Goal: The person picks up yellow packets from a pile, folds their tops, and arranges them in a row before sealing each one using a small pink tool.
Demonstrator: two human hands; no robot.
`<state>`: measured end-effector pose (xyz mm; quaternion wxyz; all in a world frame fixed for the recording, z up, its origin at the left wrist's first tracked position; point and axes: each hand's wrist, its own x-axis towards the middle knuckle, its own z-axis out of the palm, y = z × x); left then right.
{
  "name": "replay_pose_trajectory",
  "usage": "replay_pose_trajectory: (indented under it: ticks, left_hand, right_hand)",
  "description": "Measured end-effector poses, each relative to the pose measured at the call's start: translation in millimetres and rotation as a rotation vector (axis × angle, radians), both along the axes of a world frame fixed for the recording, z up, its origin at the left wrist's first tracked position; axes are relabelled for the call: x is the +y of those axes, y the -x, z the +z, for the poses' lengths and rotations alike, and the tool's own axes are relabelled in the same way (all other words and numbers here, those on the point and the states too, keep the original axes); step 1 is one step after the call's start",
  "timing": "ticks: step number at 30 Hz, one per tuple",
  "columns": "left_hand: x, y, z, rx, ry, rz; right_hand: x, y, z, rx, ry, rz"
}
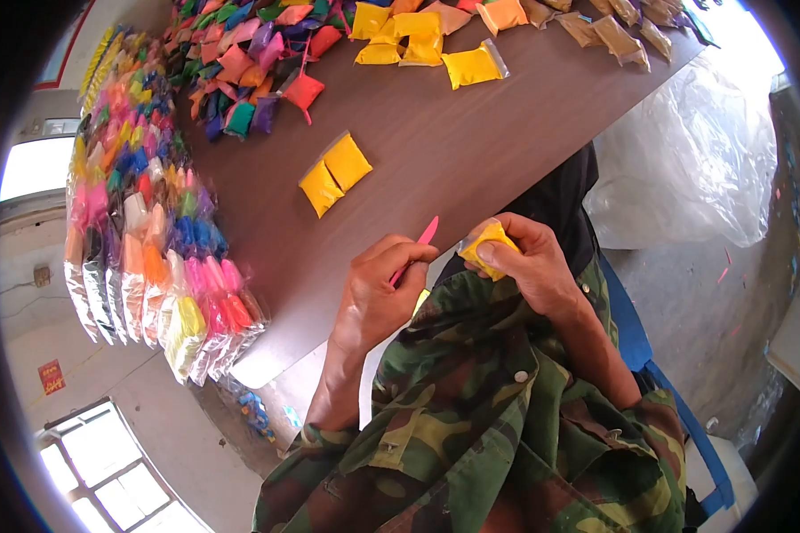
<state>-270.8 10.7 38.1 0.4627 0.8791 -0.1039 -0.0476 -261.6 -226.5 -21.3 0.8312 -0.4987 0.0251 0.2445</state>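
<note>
My left hand is closed around a slim pink plastic knife, its rounded blade pointing up past the fingers. A small clear packet of yellow clay-like material is pinched between the thumb and fingers of my right hand. Both hands are over my lap by the table's near edge, the knife apart from the packet. Farther in on the brown table lie two yellow packets, side by side and touching.
Bundled bags of multicoloured packets line the table's left side. Loose mixed-colour packets pile up at the back, with more yellow packets and brown ones to their right. A large clear plastic bag stands right of the table.
</note>
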Motion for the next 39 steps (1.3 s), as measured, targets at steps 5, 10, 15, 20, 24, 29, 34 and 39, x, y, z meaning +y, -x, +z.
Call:
replay_pose_trajectory:
  ticks: [5,10,15,20,24,29,34,39]
  left_hand:
    - [-9.9,-4.2,13.9,0.036,0.062,0.030]
    - [-14.2,-6.8,3.9,-0.041,0.011,-0.006]
    - [-16.8,-6.9,-0.8,-0.070,-0.047,-0.007]
    - [-15.9,-2.6,-0.8,-0.052,-0.103,-0.003]
    - [-5.1,1.3,-10.3,-0.065,-0.050,0.036]
    - [1.7,1.3,2.2,0.115,-0.024,0.124]
    - [9.2,-4.1,8.7,0.093,0.054,0.047]
    - [8.8,-4.9,11.7,0.172,0.080,0.088]
  right_hand:
    - [-0.5,1.9,-5.5,-0.032,0.054,0.015]
    - [2.0,1.6,5.6,-0.057,0.068,0.035]
    - [1.0,0.2,8.6,-0.074,0.100,0.042]
    - [-1.3,1.2,-3.3,-0.036,0.104,0.035]
    - [0.7,-0.4,0.5,0.034,-0.019,-0.036]
    - [0.3,-1.4,-0.6,0.027,-0.063,-0.001]
    - [-0.2,-1.4,0.5,-0.105,0.029,0.000]
    - [-1.5,-2.1,10.6,-0.301,0.256,-0.033]
